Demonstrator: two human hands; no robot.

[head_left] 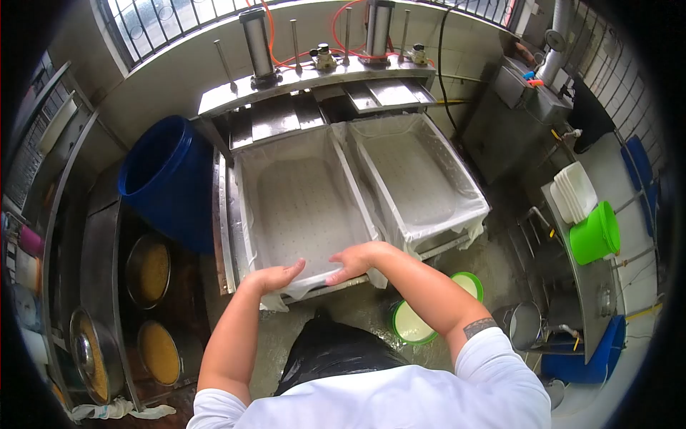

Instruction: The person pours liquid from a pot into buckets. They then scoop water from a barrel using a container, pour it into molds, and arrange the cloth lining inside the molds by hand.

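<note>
My left hand (280, 277) is at the near edge of the left press box (241, 214), which is lined with thin white cloth (307, 179). Its thumb is stretched out to the right, and the other fingers are partly hidden. Beside it, my right hand (359, 260) rests by the near right corner of the same box, thumb and fingers apart. Both hands look close to or touching the cloth at the rim; exact contact is hard to see. Small holes in the box bottom show through the cloth. A second cloth-lined box (421, 168) stands to the right.
Behind the boxes is a metal press frame (314, 75) with upright cylinders. A blue barrel (164, 179) stands left, above pots (158, 350) of yellowish contents. Green-rimmed buckets (414, 322) with pale liquid sit on the wet floor. At right are a green bucket (594, 232) and white trays (573, 189).
</note>
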